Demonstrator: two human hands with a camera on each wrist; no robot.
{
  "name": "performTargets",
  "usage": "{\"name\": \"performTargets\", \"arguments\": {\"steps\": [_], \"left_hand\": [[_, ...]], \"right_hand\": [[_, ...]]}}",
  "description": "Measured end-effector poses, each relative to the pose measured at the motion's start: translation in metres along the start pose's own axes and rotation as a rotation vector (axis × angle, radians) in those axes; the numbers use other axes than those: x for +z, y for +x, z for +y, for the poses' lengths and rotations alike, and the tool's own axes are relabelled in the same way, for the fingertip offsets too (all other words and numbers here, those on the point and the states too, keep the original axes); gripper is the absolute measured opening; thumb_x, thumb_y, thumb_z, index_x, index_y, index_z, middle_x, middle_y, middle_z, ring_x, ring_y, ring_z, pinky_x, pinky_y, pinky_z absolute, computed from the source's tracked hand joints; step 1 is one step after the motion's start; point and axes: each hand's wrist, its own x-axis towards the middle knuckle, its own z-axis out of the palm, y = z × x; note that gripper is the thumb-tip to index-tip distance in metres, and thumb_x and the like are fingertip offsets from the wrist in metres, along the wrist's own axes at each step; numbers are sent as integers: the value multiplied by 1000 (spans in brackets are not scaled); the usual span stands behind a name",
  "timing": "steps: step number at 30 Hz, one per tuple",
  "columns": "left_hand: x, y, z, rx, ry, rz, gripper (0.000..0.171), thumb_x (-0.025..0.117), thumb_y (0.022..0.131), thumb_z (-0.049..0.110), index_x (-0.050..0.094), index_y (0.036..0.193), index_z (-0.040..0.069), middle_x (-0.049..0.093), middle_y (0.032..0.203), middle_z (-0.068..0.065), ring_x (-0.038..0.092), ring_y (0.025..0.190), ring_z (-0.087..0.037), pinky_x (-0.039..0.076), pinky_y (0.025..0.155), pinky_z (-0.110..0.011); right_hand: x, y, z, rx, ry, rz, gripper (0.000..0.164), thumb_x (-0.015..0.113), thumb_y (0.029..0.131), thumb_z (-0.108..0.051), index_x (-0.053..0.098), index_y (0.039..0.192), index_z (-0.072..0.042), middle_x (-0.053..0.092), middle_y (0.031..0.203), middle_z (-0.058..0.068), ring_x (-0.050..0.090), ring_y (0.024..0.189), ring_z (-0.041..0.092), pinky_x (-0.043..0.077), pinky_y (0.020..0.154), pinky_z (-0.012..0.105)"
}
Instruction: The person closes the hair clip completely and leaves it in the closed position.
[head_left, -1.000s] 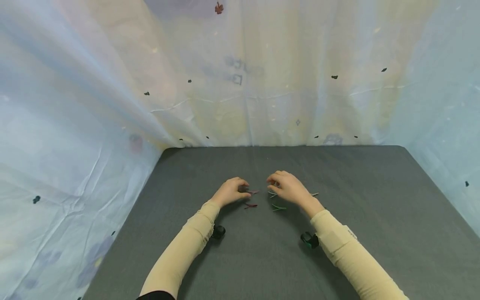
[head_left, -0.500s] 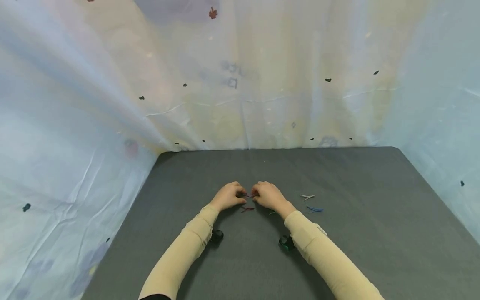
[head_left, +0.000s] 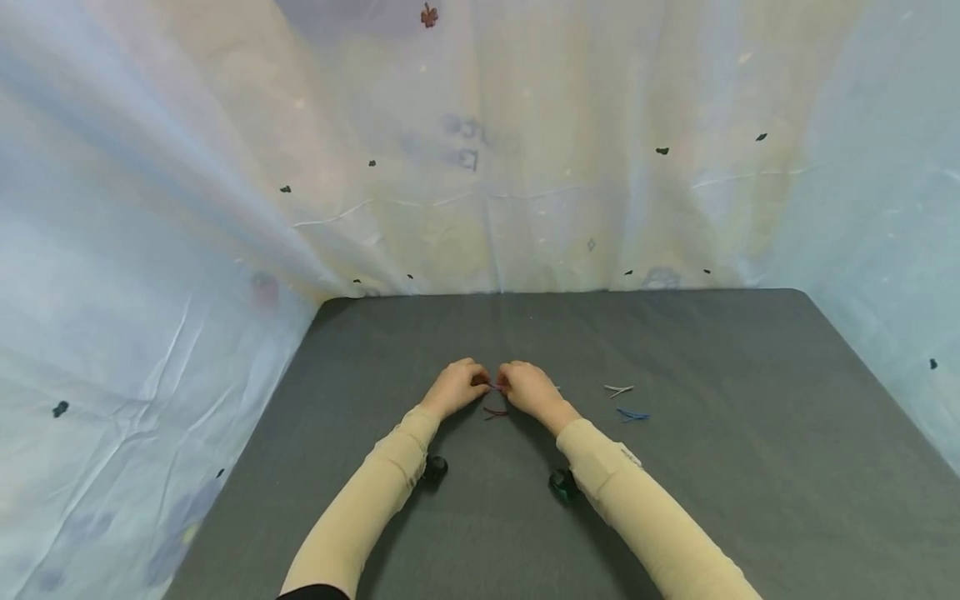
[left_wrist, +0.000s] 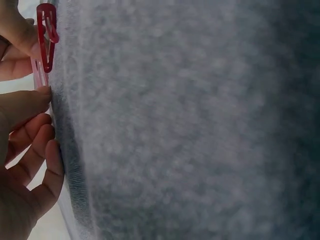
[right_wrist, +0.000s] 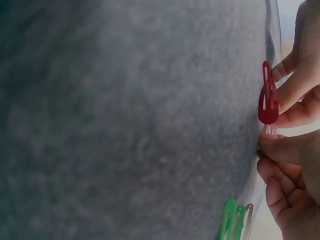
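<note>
Pink snap hair clip (left_wrist: 40,75): this is where both hands meet, near the middle of the dark grey bench (head_left: 487,533). From my end I see the left hand (head_left: 455,388) pinching one end between thumb and finger, its other fingers loosely bent. The right hand (head_left: 531,390) pinches the opposite end, its thumb and finger brought close together on it. I judge the two-ended hold keeps so slim a piece steady; whether it touches the bench, I cannot tell.

Just on the near side lies a red snap hair clip (right_wrist: 268,102), in neither hand's hold. My right wrist view also catches a green snap hair clip (right_wrist: 229,220) near the right hand. Farther right, a pale hair clip (head_left: 619,389) lies behind a blue hair clip (head_left: 634,415), spaced, I think, so each can be reached singly. Behind everything hangs a light patterned curtain (head_left: 547,225), probably screening the background.
</note>
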Motion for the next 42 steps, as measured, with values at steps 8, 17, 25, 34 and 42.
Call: {"name": "performTargets", "arguments": {"steps": [8, 17, 25, 34, 42], "left_hand": [[0, 2, 2, 13, 48, 23, 8, 68, 84, 17, 63, 81, 13, 55, 78, -1, 49, 66, -11, 42, 63, -26], [1, -1, 7, 45, 97, 20, 13, 67, 85, 14, 58, 75, 12, 54, 74, -2, 48, 63, -12, 40, 61, -27], [1, -1, 10, 105, 167, 42, 12, 64, 87, 12, 57, 77, 10, 56, 76, -4, 52, 66, -16, 43, 64, -29], [2, -2, 8, 109, 169, 44, 16, 64, 87, 12, 55, 74, 10, 53, 72, -3, 48, 62, -14, 40, 61, -28], [4, 1, 1, 41, 54, 33, 19, 67, 85, 16, 56, 70, 13, 53, 70, -1, 45, 60, -9, 38, 59, -24]], "right_hand": [[-3, 0, -9, 44, -76, -6, 7, 63, 85, -5, 68, 84, -9, 67, 84, 8, 63, 74, 21, 51, 67, 33], [0, 0, -14, 113, -108, 10, 13, 61, 85, -5, 70, 79, -10, 68, 81, 6, 63, 68, 19, 52, 62, 32], [1, 1, -16, 160, -99, 18, 15, 60, 82, -2, 65, 72, -12, 64, 73, 4, 54, 57, 15, 46, 54, 30], [-1, 3, -15, 165, -90, 11, 12, 60, 83, -3, 68, 77, -9, 67, 77, 6, 58, 59, 17, 48, 55, 30], [-4, 4, -9, 196, -14, -27, 8, 65, 85, -11, 73, 84, -10, 71, 84, 6, 65, 69, 19, 53, 64, 31]]}}
